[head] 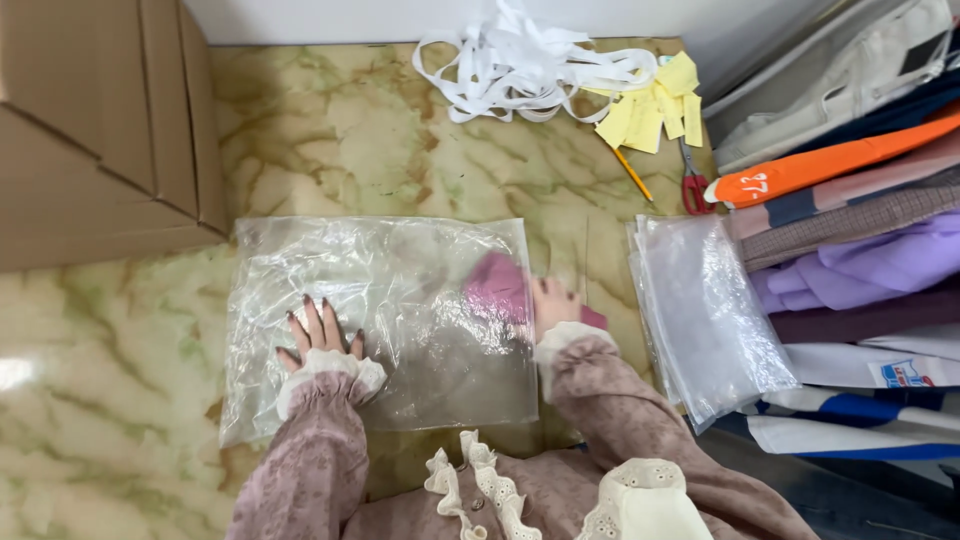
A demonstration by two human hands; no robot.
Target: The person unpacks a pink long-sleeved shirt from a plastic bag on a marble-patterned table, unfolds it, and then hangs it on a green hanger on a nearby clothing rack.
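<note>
Two hands point(318, 335), one pencil point(632, 174), one scissors point(692, 182)

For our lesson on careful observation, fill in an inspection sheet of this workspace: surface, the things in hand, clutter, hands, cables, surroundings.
Surface: glossy marbled green and cream floor.
Things in hand: clear plastic bag lying flat; pink cloth at its right edge, blurred, so whether it is inside cannot be told.
Clutter: white ribbon, yellow paper slips, pencil, red-handled scissors, stack of clear bags.
Hands: left hand pressed flat on the bag, fingers spread; right hand at the pink cloth, its grip blurred.
Cables: nothing seen.
Surroundings: cardboard boxes on the left; folded fabrics piled on the right; white wall at the top.
</note>
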